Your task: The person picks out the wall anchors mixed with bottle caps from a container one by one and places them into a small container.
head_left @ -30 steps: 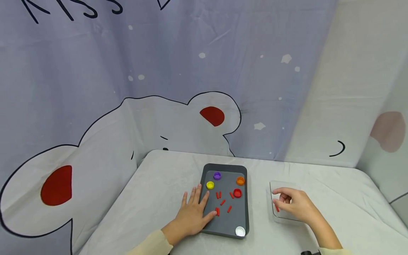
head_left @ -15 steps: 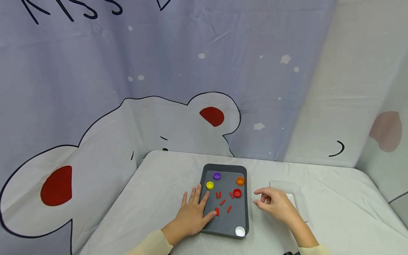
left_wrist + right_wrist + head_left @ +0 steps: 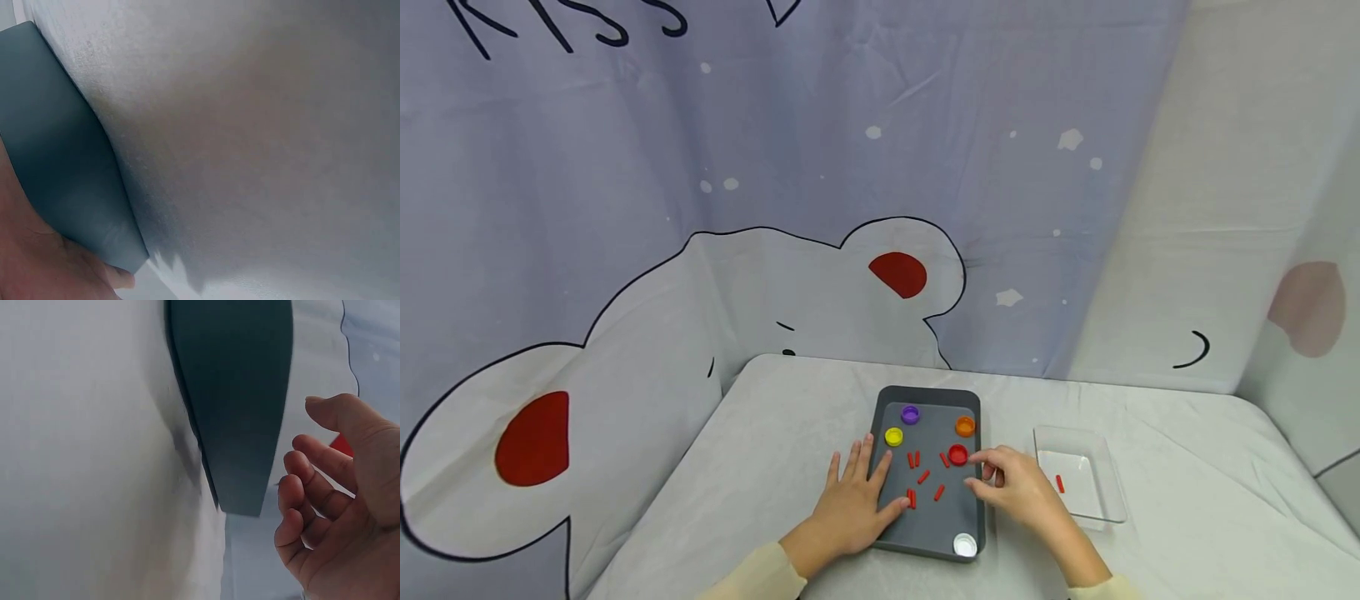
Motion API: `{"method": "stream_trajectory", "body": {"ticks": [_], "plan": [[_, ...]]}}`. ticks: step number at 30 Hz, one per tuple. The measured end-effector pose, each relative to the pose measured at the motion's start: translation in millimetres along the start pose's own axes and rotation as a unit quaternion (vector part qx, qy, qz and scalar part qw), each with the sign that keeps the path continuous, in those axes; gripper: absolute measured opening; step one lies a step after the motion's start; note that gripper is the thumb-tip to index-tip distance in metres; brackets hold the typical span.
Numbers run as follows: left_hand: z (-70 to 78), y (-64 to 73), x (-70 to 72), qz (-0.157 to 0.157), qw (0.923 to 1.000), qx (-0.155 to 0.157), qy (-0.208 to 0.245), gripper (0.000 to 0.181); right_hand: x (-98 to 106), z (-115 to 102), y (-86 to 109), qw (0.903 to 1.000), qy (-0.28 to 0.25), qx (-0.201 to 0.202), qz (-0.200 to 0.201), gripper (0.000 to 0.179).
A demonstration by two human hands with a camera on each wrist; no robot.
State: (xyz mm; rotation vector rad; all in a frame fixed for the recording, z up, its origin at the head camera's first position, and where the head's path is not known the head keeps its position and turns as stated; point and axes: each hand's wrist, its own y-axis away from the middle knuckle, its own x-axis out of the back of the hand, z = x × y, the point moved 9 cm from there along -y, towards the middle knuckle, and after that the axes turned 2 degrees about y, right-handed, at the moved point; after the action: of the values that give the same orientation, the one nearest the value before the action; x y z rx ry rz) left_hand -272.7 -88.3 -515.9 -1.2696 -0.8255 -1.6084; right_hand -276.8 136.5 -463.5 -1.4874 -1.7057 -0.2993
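Note:
A dark grey tray (image 3: 928,533) lies on the white cloth and carries several short red sticks (image 3: 923,477). My left hand (image 3: 847,510) rests spread over its left rim, the thumb reaching the red sticks at the lower left. My right hand (image 3: 1017,492) hovers at the tray's right rim, thumb and forefinger apart with nothing between them, fingertips close to the red cap (image 3: 958,454). In the right wrist view, its other fingers (image 3: 290,528) hang loosely bent beside the tray's outer wall. The left wrist view shows part of the left hand (image 3: 56,269) against the tray's side.
Purple (image 3: 910,415), yellow (image 3: 893,437) and orange caps (image 3: 966,427) sit in the tray's far half, a white cap (image 3: 965,545) in its near right corner. A clear box (image 3: 1111,492) stands to the right, holding one red stick (image 3: 1060,483). A printed curtain (image 3: 820,150) hangs behind.
My right hand has moved left from over the clear box to the tray's right side. The red stick in the box is now in plain sight. The left hand has stayed put.

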Motion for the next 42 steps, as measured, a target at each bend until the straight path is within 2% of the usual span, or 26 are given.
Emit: {"method": "stream_trajectory", "body": {"ticks": [7,15,24,30,37,42], "plan": [[-2.9,-1.7,-2.0,0.003,1.0000,0.004,-0.003,0.081,-14,-6,-4.1,0.9998,-0.005,0.006,-0.020,0.025],[-0.9,-0.5,2.3,-0.002,1.0000,0.002,0.007,0.080,-25,-11,-5.2,0.9992,0.017,0.007,-0.036,0.025],[-2.1,-0.5,0.9,-0.005,0.9999,0.009,-0.003,0.081,-31,-14,-8.2,0.9975,0.042,-0.004,-0.057,0.025],[-1.3,0.0,0.8,-0.001,1.0000,0.005,0.001,0.082,-44,-12,-6.6,0.9951,0.058,-0.017,-0.078,0.026],[-3.7,-1.5,-4.5,-0.011,0.9999,0.010,0.000,0.083,-51,-10,-4.8,0.9919,0.104,-0.046,-0.056,0.027],[-0.8,-0.6,-0.5,-0.012,0.9999,0.008,0.005,0.081,-52,-11,-6.3,0.9875,0.132,-0.069,-0.053,0.029]]}}
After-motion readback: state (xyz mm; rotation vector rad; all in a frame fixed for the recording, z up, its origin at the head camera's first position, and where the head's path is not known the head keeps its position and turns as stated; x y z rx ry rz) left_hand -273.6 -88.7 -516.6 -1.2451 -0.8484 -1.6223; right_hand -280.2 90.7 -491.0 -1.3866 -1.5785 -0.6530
